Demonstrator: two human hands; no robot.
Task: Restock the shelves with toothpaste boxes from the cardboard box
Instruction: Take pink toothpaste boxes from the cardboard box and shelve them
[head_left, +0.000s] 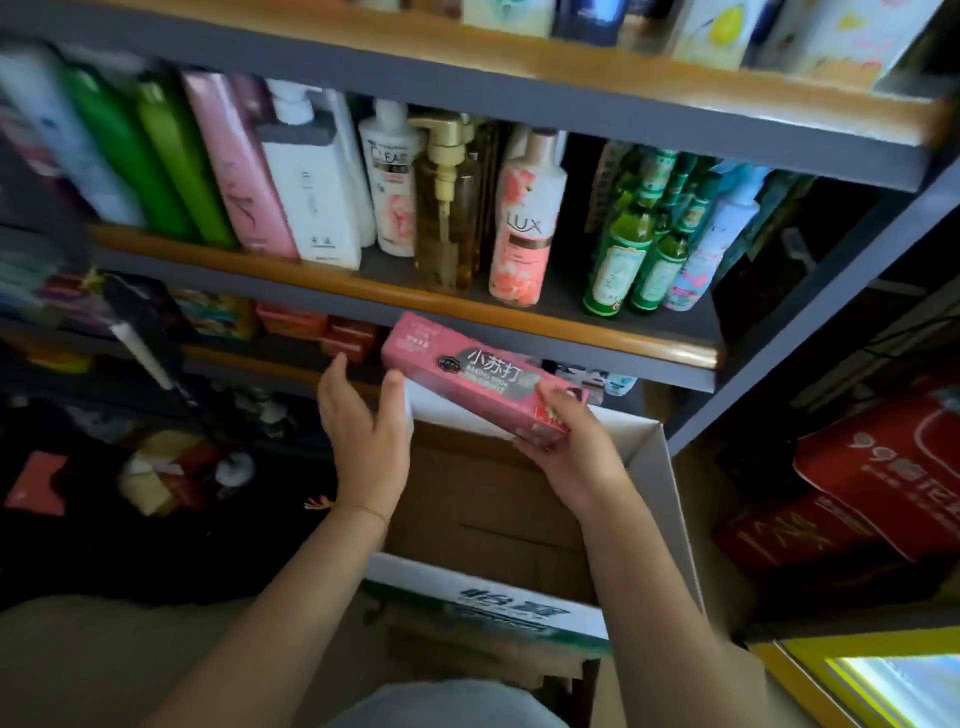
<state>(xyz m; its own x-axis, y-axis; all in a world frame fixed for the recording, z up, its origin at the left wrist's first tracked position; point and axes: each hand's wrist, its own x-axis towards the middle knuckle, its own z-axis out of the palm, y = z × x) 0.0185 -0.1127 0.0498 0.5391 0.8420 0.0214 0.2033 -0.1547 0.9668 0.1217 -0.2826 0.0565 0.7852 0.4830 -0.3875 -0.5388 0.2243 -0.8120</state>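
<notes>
A pink toothpaste box (467, 376) with a grey label is held slanted in front of the lower shelf opening, above the open cardboard box (670, 499). My right hand (569, 447) grips its near right end. My left hand (363, 421) is open just left of the box's far end, thumb near its edge, fingers apart. The inside of the cardboard box shows only brown bottom flaps. Red and orange small boxes (317, 325) lie on the lower shelf behind my left hand.
The shelf (519, 317) above holds shampoo and lotion bottles (524, 218) and green glass bottles (623, 260). Red packages (883, 467) are stacked at the right. Dark clutter fills the lower left. A grey shelf post (810, 312) slants at the right.
</notes>
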